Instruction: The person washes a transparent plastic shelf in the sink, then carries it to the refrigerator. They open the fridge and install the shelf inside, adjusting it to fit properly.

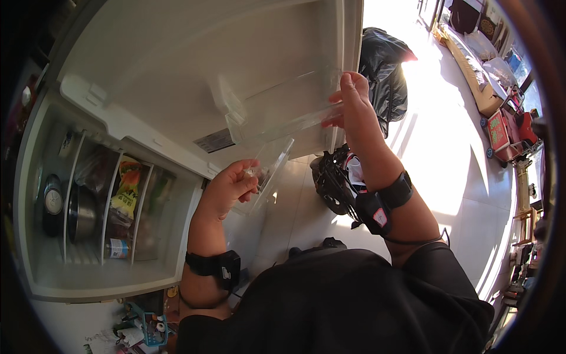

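Observation:
A clear plastic container (pixel 289 121) is held up in front of the open fridge door, its right end gripped between the thumb and fingers of my right hand (pixel 354 100). Something whitish and crumpled, perhaps film, shows at its left end. Lower and to the left, my left hand (pixel 231 184) is closed at a flat clear plastic piece (pixel 276 165) with a raised edge. A small pale bit shows at those fingertips, too small to name. Whether the two clear pieces are joined, I cannot tell.
The open fridge (pixel 44 259) at left has shelves with a dark pot (pixel 82 212), a yellow packet (pixel 125 194) and a jar (pixel 117 248). Its door panel (pixel 194 53) spans the top. Black bags (pixel 383 76) and tangled cables (pixel 333 183) lie right of the door; a red cart (pixel 504 135) stands farther right.

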The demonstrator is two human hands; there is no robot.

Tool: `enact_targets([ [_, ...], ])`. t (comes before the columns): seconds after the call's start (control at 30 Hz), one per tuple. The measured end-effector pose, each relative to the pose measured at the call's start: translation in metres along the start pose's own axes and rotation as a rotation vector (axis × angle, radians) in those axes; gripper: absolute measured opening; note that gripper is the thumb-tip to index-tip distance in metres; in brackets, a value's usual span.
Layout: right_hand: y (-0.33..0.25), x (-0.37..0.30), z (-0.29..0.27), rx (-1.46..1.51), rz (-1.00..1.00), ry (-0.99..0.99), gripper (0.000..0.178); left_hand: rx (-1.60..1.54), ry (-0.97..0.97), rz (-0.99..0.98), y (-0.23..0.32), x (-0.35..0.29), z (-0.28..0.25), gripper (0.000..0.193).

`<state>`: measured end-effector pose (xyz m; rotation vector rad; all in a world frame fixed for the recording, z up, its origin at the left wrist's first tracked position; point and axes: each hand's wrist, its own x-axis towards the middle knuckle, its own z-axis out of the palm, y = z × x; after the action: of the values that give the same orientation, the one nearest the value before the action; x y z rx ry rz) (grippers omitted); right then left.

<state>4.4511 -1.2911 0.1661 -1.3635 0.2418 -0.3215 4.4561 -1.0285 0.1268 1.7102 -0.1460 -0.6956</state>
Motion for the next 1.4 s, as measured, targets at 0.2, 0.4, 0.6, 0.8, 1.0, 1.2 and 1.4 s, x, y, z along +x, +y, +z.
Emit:
enact_targets([
  [0.2, 0.004, 0.002, 0.0, -0.015, -0.041, 0.031, 0.054, -0.031, -0.045, -0.078, -0.044, -0.035, -0.029, 0.015],
  [0.4, 0.003, 0.003, -0.001, 0.007, -0.018, 0.065, 0.057, -0.118, -0.015, -0.017, -0.08, -0.077, -0.048, 0.01],
  [0.6, 0.019, 0.017, -0.017, 0.011, -0.093, -0.003, 0.05, -0.037, 0.137, 0.034, -0.088, -0.12, -0.054, 0.009],
  [0.8, 0.023, 0.04, -0.032, -0.101, -0.025, 0.058, 0.053, -0.084, 0.256, 0.026, -0.121, -0.155, -0.042, 0.009],
  [1.0, 0.034, 0.041, -0.035, -0.336, -0.211, -0.09, 0.049, -0.329, 0.379, 0.078, -0.155, -0.163, -0.025, 0.009],
  [1.2, 0.016, 0.024, -0.014, 0.028, 0.032, -0.075, 0.058, -0.331, 0.665, 0.073, -0.121, -0.118, -0.013, 0.023],
  [1.4, -0.004, 0.007, -0.002, 0.072, 0.052, -0.097, 0.06, 0.098, 0.645, 0.192, -0.078, -0.076, -0.001, 0.033],
])
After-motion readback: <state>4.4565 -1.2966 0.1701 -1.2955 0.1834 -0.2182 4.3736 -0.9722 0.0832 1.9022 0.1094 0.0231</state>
